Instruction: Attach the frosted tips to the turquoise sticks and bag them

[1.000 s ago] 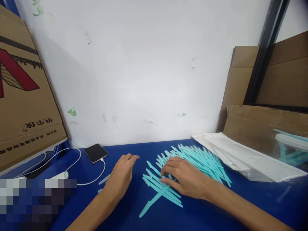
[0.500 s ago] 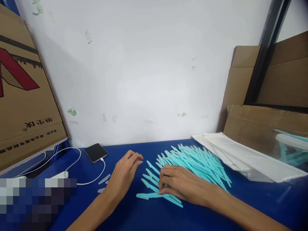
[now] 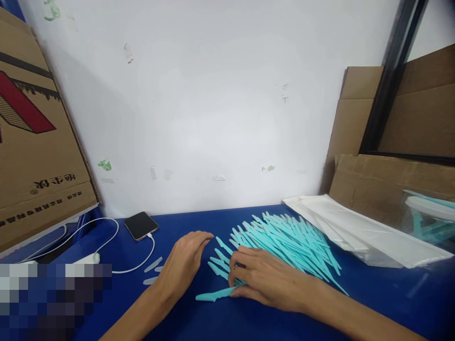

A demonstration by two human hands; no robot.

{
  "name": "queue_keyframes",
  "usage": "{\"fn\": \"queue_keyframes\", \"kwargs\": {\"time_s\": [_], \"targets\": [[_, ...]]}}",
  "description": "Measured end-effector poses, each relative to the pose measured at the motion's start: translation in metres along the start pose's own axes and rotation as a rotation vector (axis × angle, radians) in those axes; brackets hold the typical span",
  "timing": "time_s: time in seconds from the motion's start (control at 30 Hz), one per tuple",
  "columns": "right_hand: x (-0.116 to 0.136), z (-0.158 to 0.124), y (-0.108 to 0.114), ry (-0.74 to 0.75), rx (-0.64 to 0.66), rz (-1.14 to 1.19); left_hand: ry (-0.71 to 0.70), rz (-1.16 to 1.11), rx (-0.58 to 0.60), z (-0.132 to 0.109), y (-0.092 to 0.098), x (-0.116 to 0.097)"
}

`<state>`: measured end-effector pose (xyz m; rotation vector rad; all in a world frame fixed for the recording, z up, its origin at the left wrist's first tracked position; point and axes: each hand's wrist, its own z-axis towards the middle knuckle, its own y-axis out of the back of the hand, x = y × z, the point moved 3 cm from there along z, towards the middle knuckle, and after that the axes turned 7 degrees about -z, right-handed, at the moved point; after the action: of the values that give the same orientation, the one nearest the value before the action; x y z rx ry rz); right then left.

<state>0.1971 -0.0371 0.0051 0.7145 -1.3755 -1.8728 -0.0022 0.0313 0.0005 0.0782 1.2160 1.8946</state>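
Note:
My right hand (image 3: pixel 266 279) pinches a turquoise eyebrow razor (image 3: pixel 215 296) between thumb and fingers; its wide end points left over the blue table. Other loose razors (image 3: pixel 218 270) lie fanned out just beyond and under these fingers, partly hidden. Behind that hand spreads a big pile of the same razors (image 3: pixel 291 237). My left hand (image 3: pixel 186 258) hovers left of the fanned razors, fingers stretched out, with nothing seen in it. Several small clear pieces (image 3: pixel 153 264), probably blade caps, lie by the left forearm, which partly covers them.
A phone (image 3: pixel 141 226) on a white charging cable (image 3: pixel 153 246) lies at the back left. White plastic bags (image 3: pixel 355 227) are stacked at the right, before a cardboard box (image 3: pixel 391 184). Another carton (image 3: pixel 42 142) stands at the left, and a white wall (image 3: pixel 213 104) closes the back.
My right hand has moved slightly left and toward me, drawing the razor away from the fanned ones. The left hand's fingers have straightened and dipped a little.

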Motion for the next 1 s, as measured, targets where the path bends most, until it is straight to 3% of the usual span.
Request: {"fn": "queue_keyframes", "kwargs": {"time_s": [0.13,0.37,0.63,1.0], "targets": [[-0.001,0.003,0.005,-0.013,-0.055,-0.057,0.013,-0.03,0.001,0.001,0.004,-0.004],[-0.034,-0.003,0.022,-0.221,-0.129,-0.308,0.046,-0.139,-0.012,0.001,0.009,-0.009],[-0.039,-0.004,0.025,-0.166,-0.294,-0.368,0.023,-0.1,0.036,0.0,-0.004,0.002],[-0.04,-0.005,0.022,-0.175,-0.308,-0.398,-0.167,-0.11,-0.005,-0.002,-0.002,-0.007]]}}
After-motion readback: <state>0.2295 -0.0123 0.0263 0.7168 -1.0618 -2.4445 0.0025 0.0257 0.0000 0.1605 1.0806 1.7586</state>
